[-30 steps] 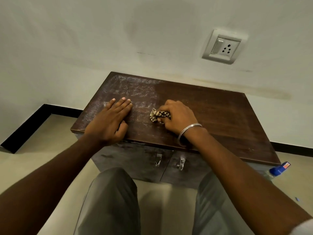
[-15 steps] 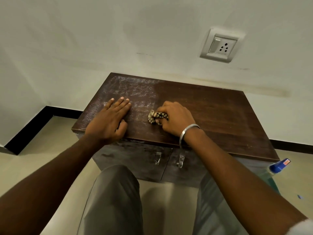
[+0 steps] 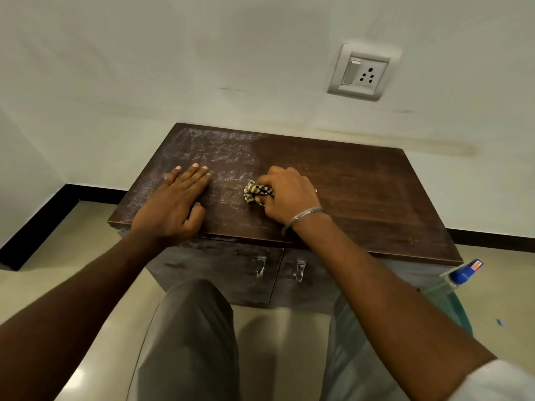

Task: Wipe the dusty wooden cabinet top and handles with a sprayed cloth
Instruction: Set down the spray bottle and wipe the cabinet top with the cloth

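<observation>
— Why is the left hand lying flat like that?

— It looks like a brace to me. The palm is down and the fingers are spread on the cabinet top, near the front edge, holding nothing. I'd say it steadies the person while the other hand does the rubbing.

— And the right hand?

— It is curled tight around a bunched cloth, pressing it onto the wood. Only a striped wad pokes out on the thumb side, toward the left hand. The rest is hidden inside the fist.

— So where does the dust lie?

— Under and beyond the left hand, a pale, streaky film. The wood on the far side of the right hand is dark and clean-looking. The cloth sits close to the border between the two, with a gap of dusty wood between it and the left fingers.

— What about the handles?

— They are below both wrists on the cabinet front, and neither hand is on them. I'd guess they come later.

— Is the spray there?

— A blue-capped bottle stands off past the right forearm, beside the cabinet.
</observation>
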